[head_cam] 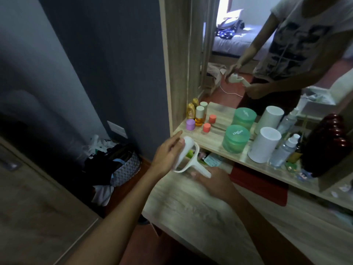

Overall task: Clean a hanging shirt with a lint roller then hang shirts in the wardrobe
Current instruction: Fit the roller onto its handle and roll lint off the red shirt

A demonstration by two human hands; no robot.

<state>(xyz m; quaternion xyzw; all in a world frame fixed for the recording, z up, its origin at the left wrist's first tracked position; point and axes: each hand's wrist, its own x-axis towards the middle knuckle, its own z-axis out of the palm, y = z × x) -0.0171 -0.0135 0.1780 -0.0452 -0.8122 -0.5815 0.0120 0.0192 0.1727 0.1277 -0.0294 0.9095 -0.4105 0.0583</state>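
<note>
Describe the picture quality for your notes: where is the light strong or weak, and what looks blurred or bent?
Head view: brightest in the mirror, where daylight falls on a reflected bed; the blue-grey wall and the bags on the floor lie in dim shadow. The left hand, right hand and white lint roller are softly motion-blurred. The wide lens bends the mirror frame and the wall's edges.
</note>
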